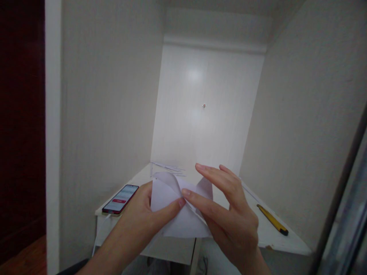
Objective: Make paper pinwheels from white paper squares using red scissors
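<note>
A folded sheet of white paper (183,225) is held up between my two hands in front of the shelf's edge. Its upper flaps stand partly raised. My left hand (149,215) grips the left side, with the thumb pressed on the front near the middle crease and the other fingers hidden behind. My right hand (229,210) is at the right side, one finger pressing on the fold close to the left thumb. Its upper fingers stretch out above the paper, and its thumb is mostly hidden.
A phone (120,199) with a lit screen lies on the white shelf's left side, a white cable (99,233) plugged into it. Paper sheets (169,168) lie at the back. A yellow utility knife (271,218) rests on the right. White panels (114,95) enclose the shelf.
</note>
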Tool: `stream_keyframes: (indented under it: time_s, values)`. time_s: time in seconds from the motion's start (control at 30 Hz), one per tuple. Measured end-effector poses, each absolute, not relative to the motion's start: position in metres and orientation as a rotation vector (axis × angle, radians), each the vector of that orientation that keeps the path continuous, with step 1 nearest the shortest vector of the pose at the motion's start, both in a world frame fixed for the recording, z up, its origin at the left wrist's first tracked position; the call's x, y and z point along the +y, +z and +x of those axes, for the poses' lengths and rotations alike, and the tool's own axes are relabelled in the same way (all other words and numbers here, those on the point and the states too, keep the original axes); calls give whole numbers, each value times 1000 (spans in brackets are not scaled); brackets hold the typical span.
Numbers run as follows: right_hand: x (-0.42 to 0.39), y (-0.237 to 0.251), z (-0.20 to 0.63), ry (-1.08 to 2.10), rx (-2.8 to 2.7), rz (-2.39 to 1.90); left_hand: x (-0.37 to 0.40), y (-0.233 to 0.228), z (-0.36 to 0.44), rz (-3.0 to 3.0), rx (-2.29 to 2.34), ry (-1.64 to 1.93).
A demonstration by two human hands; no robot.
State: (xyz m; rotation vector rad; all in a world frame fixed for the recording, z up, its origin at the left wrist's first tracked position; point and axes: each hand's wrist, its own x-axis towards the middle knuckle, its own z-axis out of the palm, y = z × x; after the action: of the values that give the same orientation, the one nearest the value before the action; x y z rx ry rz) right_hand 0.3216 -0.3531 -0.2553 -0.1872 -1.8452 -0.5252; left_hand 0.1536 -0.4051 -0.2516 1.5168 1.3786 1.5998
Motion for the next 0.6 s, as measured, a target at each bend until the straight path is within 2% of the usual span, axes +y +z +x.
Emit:
stream_keyframes:
  time_s: [0.3, 0.6]
  values:
    - [-342, -262, 318, -575, -1903, -218, -394, -258, 147, 1561, 1293, 1584]
    - [-342, -263, 322, -514, -1973, -175, -400, -253, 153, 1367, 1157, 1572]
